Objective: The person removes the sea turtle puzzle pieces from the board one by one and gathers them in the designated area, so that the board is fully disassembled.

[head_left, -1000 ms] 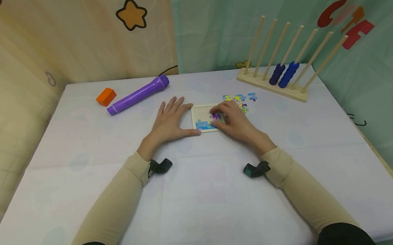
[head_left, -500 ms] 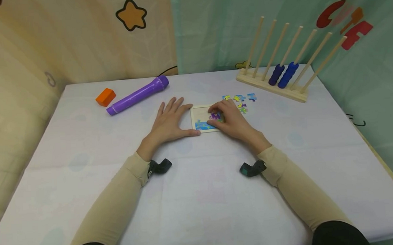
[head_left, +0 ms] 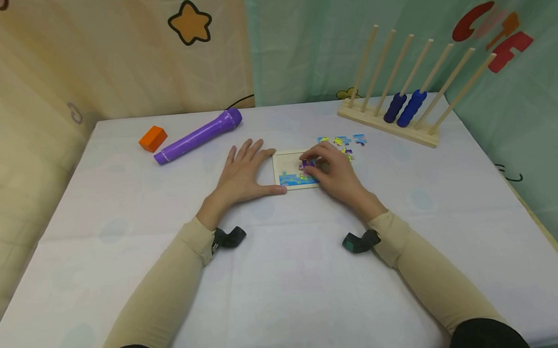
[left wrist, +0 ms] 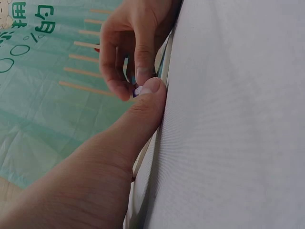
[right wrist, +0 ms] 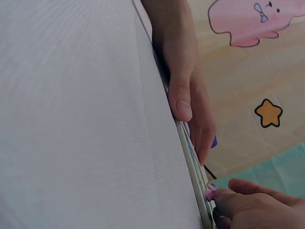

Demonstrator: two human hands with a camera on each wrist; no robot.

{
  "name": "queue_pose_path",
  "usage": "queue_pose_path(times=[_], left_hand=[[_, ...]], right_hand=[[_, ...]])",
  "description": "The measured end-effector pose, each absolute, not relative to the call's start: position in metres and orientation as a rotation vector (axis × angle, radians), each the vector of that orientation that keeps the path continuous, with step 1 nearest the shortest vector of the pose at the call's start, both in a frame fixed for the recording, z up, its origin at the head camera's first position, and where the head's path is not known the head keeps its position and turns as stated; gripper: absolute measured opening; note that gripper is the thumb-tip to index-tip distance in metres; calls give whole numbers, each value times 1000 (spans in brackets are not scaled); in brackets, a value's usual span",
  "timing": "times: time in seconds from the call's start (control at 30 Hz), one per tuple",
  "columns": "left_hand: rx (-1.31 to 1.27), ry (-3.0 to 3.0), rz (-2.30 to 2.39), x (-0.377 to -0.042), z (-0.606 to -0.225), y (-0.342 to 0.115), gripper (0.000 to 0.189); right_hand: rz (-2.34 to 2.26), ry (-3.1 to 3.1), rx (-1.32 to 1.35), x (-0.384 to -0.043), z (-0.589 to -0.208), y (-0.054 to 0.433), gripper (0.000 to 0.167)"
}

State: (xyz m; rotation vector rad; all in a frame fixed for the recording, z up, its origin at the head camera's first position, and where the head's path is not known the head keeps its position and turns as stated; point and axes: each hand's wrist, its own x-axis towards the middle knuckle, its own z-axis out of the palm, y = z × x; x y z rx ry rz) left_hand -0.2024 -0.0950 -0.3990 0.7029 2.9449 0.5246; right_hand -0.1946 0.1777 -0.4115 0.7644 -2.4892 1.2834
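A shallow wooden puzzle tray (head_left: 275, 169) lies on the table, with blue jigsaw pieces (head_left: 292, 179) along its near side. My left hand (head_left: 241, 175) spreads around the tray's left end; its straight thumb and forefinger touch the frame. Over the right part of the tray, my right hand (head_left: 337, 174) pinches a purple-and-pink puzzle piece (head_left: 308, 164) between thumb and fingers. In the right wrist view that puzzle piece (right wrist: 210, 192) shows at the fingertips, just above the tray's edge. The right hand covers the tray's right end.
Several loose puzzle pieces (head_left: 359, 139) lie beyond my right hand. A wooden bead rack (head_left: 384, 122) with upright rods and blue beads stands at the back right. A purple toy microphone (head_left: 198, 137) and an orange block (head_left: 153, 139) lie at the back left.
My right hand moved slightly left, then slightly back right, over the tray. The purple puzzle piece now sits more tilted at its fingertips. My left hand stays at the tray's left end.
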Motion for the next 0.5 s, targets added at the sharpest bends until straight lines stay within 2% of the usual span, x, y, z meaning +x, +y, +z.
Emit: queue_pose_path(times=[0.3, 0.5], left_hand=[[689, 2946, 526, -203, -400, -96, 107], [695, 2947, 530, -202, -401, -96, 107]], right_hand=[[1581, -2396, 360, -192, -409, 183, 30], [1536, -2316, 199, -197, -406, 200, 25]])
